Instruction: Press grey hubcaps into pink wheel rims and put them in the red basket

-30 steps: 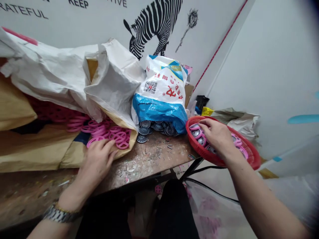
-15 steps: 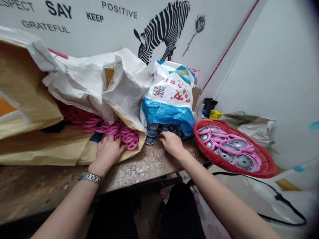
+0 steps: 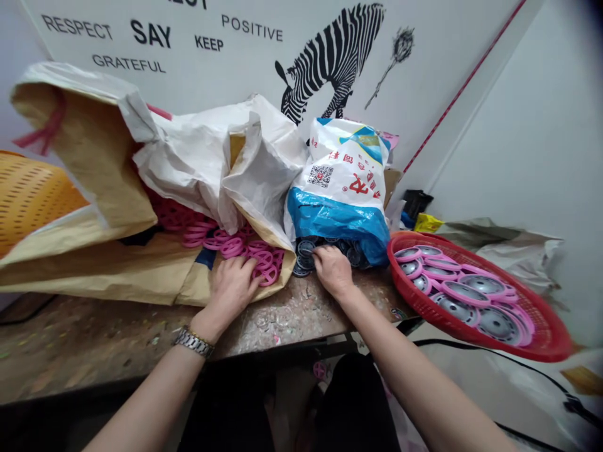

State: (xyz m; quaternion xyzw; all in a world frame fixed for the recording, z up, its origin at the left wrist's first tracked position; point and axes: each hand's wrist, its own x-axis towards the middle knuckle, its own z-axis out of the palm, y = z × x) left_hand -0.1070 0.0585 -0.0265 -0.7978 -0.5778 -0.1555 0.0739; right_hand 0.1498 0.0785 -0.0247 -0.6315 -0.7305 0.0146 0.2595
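My left hand, a metal-band watch on its wrist, rests at the mouth of a paper-lined sack. Its fingers are apart over pink spoked rings, and the fingertips are partly hidden. My right hand is at the opening of a blue and white plastic bag. Its thumb and fingers close on the edge of a grey wheel-shaped disc. More grey discs lie around it, spilling from the bag onto the worn tabletop.
At right, a red plastic basket holds several grey discs fitted with pink rims. An orange perforated basket stands at far left. A black strap runs below the red basket. A pink ring lies under the table.
The view has shifted left, so everything sits further right. My right fingers have closed on a grey disc at the bag's opening. My left hand stays over the pink rings.
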